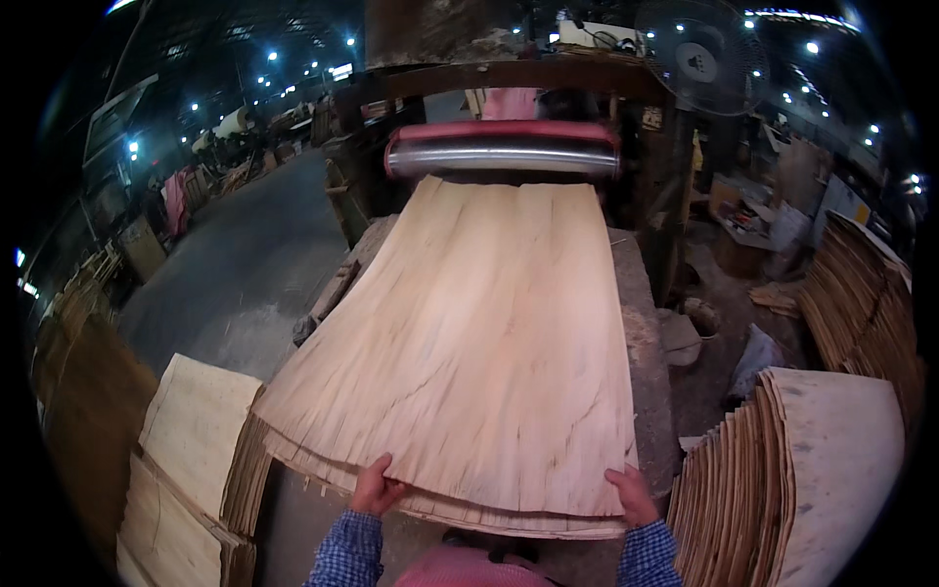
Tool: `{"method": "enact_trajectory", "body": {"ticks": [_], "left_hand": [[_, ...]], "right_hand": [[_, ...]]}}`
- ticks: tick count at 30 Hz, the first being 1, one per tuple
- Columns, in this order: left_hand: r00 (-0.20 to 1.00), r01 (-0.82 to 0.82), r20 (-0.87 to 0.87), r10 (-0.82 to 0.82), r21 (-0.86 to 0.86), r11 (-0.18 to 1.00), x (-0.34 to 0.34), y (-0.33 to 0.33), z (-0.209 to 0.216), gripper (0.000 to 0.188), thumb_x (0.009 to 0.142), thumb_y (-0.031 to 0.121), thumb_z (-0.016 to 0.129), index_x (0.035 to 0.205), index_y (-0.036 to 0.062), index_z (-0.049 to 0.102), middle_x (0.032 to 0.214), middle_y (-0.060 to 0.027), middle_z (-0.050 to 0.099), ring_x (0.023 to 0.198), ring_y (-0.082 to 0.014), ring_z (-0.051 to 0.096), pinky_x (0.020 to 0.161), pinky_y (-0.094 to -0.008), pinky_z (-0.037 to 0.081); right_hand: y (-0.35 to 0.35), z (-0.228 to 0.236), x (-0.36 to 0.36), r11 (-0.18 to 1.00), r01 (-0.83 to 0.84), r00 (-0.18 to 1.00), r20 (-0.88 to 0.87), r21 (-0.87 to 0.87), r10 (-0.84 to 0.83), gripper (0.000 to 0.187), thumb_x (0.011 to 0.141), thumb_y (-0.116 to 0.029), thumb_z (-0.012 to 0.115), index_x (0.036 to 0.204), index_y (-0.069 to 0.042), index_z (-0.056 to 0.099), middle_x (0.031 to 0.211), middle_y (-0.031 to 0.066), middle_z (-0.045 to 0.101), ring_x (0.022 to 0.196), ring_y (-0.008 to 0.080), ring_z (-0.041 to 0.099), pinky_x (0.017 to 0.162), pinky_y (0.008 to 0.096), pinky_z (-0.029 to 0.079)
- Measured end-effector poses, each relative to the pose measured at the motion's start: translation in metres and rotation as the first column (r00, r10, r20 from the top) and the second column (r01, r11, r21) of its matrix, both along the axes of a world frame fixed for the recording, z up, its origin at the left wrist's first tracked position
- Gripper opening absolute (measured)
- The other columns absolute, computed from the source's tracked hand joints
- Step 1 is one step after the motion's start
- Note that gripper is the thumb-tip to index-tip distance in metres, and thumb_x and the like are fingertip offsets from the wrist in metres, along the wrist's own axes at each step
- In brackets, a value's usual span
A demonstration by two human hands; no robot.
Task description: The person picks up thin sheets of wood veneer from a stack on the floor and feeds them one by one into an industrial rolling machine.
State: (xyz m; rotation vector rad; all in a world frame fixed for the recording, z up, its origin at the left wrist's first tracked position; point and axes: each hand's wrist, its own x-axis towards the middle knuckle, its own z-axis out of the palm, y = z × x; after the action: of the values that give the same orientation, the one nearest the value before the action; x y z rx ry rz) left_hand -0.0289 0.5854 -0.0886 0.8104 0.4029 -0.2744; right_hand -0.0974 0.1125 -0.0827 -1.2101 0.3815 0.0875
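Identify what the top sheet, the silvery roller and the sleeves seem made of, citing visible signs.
Top sheet: probably thin, unpainted wood veneer, given its grain streaks and cracks. Silvery roller: likely polished metal, since it reflects bright bands. Sleeves: matte checked fabric, judging by folds; fibre unclear.

Most of the lower sheets point(469, 515) is covered by the top veneer sheet point(499, 333), only their near edges being left exposed. The fingers of the left hand point(374, 489) and right hand point(636, 497) are partly hidden at the veneer's edge. The checked sleeves point(350, 550) and the pink clothing point(474, 569) between them are cut off by the lower edge, as is the right-hand stack point(732, 489). A pink shape point(511, 103) is partly blocked by the roller point(504, 157) and beam point(509, 77). The fan's point(696, 61) blades are blurred.
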Motion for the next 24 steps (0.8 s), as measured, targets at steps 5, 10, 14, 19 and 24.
{"method": "enact_trajectory", "body": {"ticks": [5,10,14,19,24], "left_hand": [[0.997,-0.069,-0.05,0.066,-0.061,0.996,-0.007,-0.001,-0.049,0.044,0.097,0.016,0.046,0.135,-0.0029,0.037,0.133,-0.0203,0.05,0.12,-0.0359,0.052,0.099,-0.0566,0.044],[0.992,-0.088,-0.101,0.081,-0.07,0.994,-0.006,-0.007,-0.046,0.047,0.097,0.017,0.047,0.138,-0.0022,0.035,0.137,-0.0197,0.047,0.125,-0.0353,0.047,0.104,-0.0532,0.041],[0.998,-0.064,-0.003,0.065,-0.211,0.975,-0.011,-0.009,-0.028,0.047,0.097,0.017,0.047,0.138,-0.002,0.035,0.138,-0.0195,0.046,0.127,-0.0352,0.046,0.106,-0.0531,0.038],[0.998,-0.06,0.012,0.065,-0.245,0.968,-0.02,-0.003,0.003,0.049,0.093,0.011,0.049,0.138,-0.0014,0.035,0.138,-0.0179,0.046,0.127,-0.0352,0.046,0.107,-0.0528,0.038],[0.903,-0.251,0.362,0.232,0.005,0.968,-0.029,-0.019,0.136,0.057,0.085,0.004,0.051,0.139,-0.0013,0.035,0.136,-0.0171,0.048,0.125,-0.0341,0.048,0.106,-0.051,0.039]], "right_hand": [[0.007,-0.018,-0.001,0.999,-0.028,0.999,-0.037,-0.029,0.027,0.039,0.09,-0.009,0.057,0.125,0.006,0.053,0.116,0.0126,0.063,0.104,0.0228,0.061,0.092,0.0338,0.048],[0.001,-0.034,0.001,1.0,-0.018,1.0,-0.021,0.02,0.018,0.039,0.09,-0.008,0.057,0.126,0.006,0.052,0.117,0.0125,0.063,0.105,0.0226,0.061,0.093,0.0338,0.048],[0.001,-0.025,-0.001,1.0,-0.021,0.998,-0.051,0.004,0.021,0.042,0.088,-0.006,0.056,0.128,0.006,0.05,0.119,0.0132,0.062,0.107,0.0237,0.061,0.094,0.0349,0.048],[0.0,0.059,-0.012,0.982,-0.011,1.0,0.002,0.189,0.011,0.049,0.084,-0.002,0.055,0.131,0.007,0.048,0.119,0.0139,0.062,0.106,0.0227,0.061,0.093,0.0333,0.048],[-0.015,0.165,-0.016,0.997,-0.004,0.967,0.255,0.072,-0.014,0.056,0.079,-0.004,0.055,0.132,0.01,0.045,0.121,0.0183,0.06,0.106,0.0246,0.062,0.095,0.0342,0.048]]}}
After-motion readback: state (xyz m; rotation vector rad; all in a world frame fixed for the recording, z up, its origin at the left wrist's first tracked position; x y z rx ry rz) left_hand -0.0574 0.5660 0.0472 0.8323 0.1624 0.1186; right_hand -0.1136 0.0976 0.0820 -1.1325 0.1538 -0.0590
